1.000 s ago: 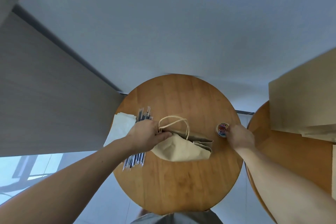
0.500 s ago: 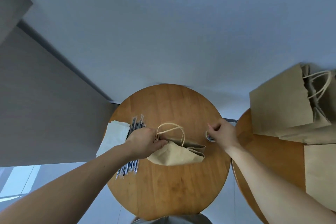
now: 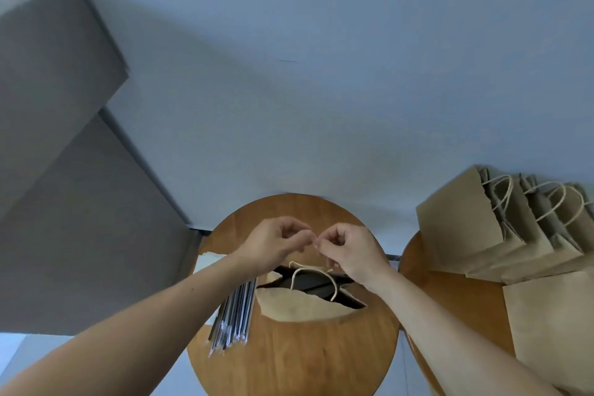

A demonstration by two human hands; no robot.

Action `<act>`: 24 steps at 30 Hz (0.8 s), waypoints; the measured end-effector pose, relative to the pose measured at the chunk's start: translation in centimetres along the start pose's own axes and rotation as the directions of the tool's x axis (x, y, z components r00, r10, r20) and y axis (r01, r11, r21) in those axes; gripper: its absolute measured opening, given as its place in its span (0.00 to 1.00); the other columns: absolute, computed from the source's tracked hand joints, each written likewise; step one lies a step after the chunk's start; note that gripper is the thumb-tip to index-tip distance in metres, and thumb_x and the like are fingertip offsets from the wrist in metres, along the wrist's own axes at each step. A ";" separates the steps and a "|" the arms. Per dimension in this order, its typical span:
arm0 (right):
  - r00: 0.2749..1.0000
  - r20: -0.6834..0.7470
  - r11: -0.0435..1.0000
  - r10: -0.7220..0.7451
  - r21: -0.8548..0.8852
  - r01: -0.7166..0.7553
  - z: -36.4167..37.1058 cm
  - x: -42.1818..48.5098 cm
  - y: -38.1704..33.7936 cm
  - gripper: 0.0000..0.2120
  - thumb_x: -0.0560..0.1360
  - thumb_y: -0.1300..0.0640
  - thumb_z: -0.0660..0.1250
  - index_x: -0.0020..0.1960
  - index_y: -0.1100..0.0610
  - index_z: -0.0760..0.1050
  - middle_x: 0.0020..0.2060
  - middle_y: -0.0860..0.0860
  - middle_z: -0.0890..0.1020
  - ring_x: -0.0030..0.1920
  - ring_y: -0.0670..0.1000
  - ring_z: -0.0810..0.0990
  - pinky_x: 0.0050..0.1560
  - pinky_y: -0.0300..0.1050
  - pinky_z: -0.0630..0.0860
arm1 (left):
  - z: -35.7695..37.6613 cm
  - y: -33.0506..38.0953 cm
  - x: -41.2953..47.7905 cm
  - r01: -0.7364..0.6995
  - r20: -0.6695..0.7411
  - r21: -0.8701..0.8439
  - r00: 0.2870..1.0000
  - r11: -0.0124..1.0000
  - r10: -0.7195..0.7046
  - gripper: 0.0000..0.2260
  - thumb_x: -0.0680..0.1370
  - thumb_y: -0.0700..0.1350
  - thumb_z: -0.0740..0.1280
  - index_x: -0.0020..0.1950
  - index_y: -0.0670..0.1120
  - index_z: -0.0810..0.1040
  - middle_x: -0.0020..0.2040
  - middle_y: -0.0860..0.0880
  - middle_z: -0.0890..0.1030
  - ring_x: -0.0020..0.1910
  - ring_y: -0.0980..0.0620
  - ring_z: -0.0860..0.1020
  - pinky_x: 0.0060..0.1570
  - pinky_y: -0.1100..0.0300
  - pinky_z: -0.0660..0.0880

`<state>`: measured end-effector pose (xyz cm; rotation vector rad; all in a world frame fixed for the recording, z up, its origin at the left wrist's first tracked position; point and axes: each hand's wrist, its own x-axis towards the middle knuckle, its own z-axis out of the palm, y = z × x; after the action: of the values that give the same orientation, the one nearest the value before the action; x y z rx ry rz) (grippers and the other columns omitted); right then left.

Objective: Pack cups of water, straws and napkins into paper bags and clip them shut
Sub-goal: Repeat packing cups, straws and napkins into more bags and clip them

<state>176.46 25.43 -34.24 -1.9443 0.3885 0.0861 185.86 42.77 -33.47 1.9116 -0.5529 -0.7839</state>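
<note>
An open paper bag [image 3: 299, 305] is seen on a round wooden surface [image 3: 289, 360]. Its mouth is spread wide and the inside is dark, so what is in it cannot be told. Its cord handles [image 3: 313, 270] are arched over the opening.

Both hands are held above the far edge of this bag, apart from it. The left hand [image 3: 276, 243] is closed, with the fingers curled and the thumb brought against the forefinger. The right hand [image 3: 348, 249] is closed in the same way. The fingertips of the two hands are met just above the bag. Whether something small is pinched between them cannot be told, as the place is too small and a little blurred.

Just to the left of the bag, a bundle of wrapped straws [image 3: 234, 315] is laid flat on the surface, partly covered by the left forearm. Further to the left of the bag, a corner of white napkins [image 3: 207, 262] is seen beyond the forearm.

To the right of the bag, a second wooden surface [image 3: 456, 299] is placed. On it, a row of standing paper bags [image 3: 466, 219] is kept, and nearer to the person a flat bag [image 3: 553, 325] is laid.
</note>
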 end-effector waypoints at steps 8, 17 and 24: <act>0.998 -0.053 0.999 -0.034 -0.037 0.032 0.4 -1.1 -1.6 0.06 0.72 0.48 0.75 0.42 0.49 0.80 0.33 0.47 0.83 0.33 0.45 0.80 0.35 0.42 0.78 | -0.1 0.6 -1.5 0.030 -0.009 -0.197 0.999 0.980 -0.033 0.06 0.79 0.45 0.70 0.45 0.44 0.83 0.38 0.49 0.85 0.37 0.54 0.81 0.40 0.57 0.76; 0.971 -0.046 0.967 -0.233 -0.115 0.226 0.2 -1.4 -2.6 0.09 0.73 0.54 0.75 0.46 0.40 0.81 0.40 0.40 0.84 0.40 0.45 0.81 0.40 0.39 0.80 | -1.0 1.9 -1.9 0.151 0.148 -0.359 0.984 0.921 -0.104 0.09 0.80 0.39 0.63 0.47 0.40 0.82 0.42 0.43 0.85 0.41 0.48 0.82 0.42 0.56 0.77; 0.985 -0.160 0.984 -0.069 0.153 0.093 0.3 -1.5 -2.4 0.07 0.75 0.56 0.73 0.42 0.44 0.82 0.36 0.47 0.84 0.34 0.46 0.80 0.35 0.38 0.75 | -0.1 1.4 -2.0 0.094 0.127 -0.243 0.990 0.965 -0.064 0.07 0.78 0.41 0.70 0.52 0.38 0.81 0.41 0.47 0.85 0.38 0.54 0.82 0.39 0.61 0.76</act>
<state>175.80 26.88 -31.90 -1.8102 0.4048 -0.1453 184.45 43.56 -31.60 1.6712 -0.4296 -0.9761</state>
